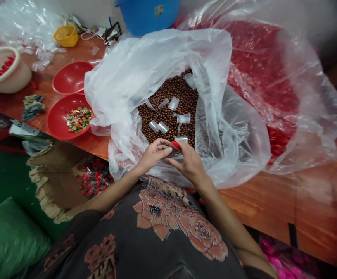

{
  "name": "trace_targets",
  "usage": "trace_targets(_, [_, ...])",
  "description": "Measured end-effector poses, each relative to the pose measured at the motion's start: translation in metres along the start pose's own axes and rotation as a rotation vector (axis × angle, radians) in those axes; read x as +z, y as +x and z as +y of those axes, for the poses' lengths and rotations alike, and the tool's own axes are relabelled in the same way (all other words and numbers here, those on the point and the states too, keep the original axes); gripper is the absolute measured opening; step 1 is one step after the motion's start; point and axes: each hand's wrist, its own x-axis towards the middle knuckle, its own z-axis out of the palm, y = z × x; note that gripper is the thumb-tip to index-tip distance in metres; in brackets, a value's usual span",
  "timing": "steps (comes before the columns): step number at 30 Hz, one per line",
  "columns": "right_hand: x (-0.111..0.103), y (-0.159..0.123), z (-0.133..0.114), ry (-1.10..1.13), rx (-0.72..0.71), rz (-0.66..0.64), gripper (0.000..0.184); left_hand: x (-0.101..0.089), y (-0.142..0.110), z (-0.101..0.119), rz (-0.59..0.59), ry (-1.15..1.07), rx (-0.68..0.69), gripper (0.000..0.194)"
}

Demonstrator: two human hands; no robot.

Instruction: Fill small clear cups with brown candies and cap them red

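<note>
Hovering hands [156,155] over plastic bag rim [118,166]

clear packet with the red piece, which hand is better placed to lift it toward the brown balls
Probably the right hand: its fingers are on the red-ended packet, just below the brown balls, while the left hand only meets it from the side.

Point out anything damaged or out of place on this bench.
The cardboard box beside the bench has a torn, ragged edge, which looks damaged. Small clear plastic pieces also lie loose on the bench top, far left.
</note>
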Motion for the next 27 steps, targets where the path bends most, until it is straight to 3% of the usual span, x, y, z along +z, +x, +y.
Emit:
trace_targets(4, [0.007, -0.002, -0.003, -0.017, -0.023, -0.032, 0.071, 0.012, 0.004, -0.007, 0.037, -0.086, -0.064, 0.051])
trace_targets(11, [0.002, -0.001, -0.010, 0.154, 0.085, -0.099, 0.061, 0.028, 0.001, -0.009, 0.084, -0.106, -0.051, 0.041])
trace_targets(14, [-0.006, -0.006, -0.007, 0.368, 0.298, -0.069, 0.068, 0.027, -0.002, -0.003, 0.075, -0.172, -0.074, 0.045])
trace_targets(17, [-0.009, -0.010, -0.006, 0.638, 0.614, 0.051, 0.041, 0.024, -0.004, 0.001, 0.037, -0.188, -0.101, 0.051])
trace_targets(19, [-0.009, -0.009, -0.008, 0.742, 0.719, 0.150, 0.031, 0.025, -0.005, 0.002, 0.016, -0.168, -0.136, 0.057])
trace_targets(22, [-0.008, -0.006, -0.014, 0.679, 0.660, 0.253, 0.034, 0.028, -0.004, 0.000, -0.011, -0.134, -0.199, 0.069])
trace_targets(25, [-0.008, -0.005, -0.018, 0.434, 0.410, 0.096, 0.044, 0.031, -0.001, -0.001, -0.005, -0.127, -0.214, 0.076])
trace_targets(27, [-0.009, -0.007, -0.018, 0.265, 0.246, -0.018, 0.064, 0.032, 0.001, -0.001, -0.006, -0.134, -0.214, 0.074])
